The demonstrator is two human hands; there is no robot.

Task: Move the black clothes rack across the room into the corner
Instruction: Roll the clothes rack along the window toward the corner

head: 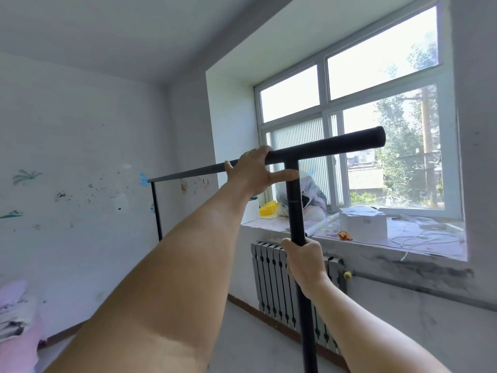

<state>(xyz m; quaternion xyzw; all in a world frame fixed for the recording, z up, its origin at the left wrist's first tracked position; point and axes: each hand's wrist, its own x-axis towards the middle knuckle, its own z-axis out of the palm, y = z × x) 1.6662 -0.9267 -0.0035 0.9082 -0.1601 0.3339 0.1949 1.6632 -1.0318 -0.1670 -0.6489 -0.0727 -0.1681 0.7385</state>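
The black clothes rack (328, 145) is a metal frame with a long top bar running from the near right to the far left, and two upright posts. My left hand (252, 170) grips the top bar just left of the near post, thumb stretched toward the post. My right hand (304, 262) is wrapped around the near upright post at about sill height. The far post (156, 208) stands close to the left wall. The rack's feet are out of view.
A wide window with a cluttered sill (403, 238) holds a white box (363, 224), cables, bags and a yellow item. A grey radiator (271, 281) hangs below it. The room corner (166, 130) lies beyond the far post. A pink bundle (18, 313) lies at lower left.
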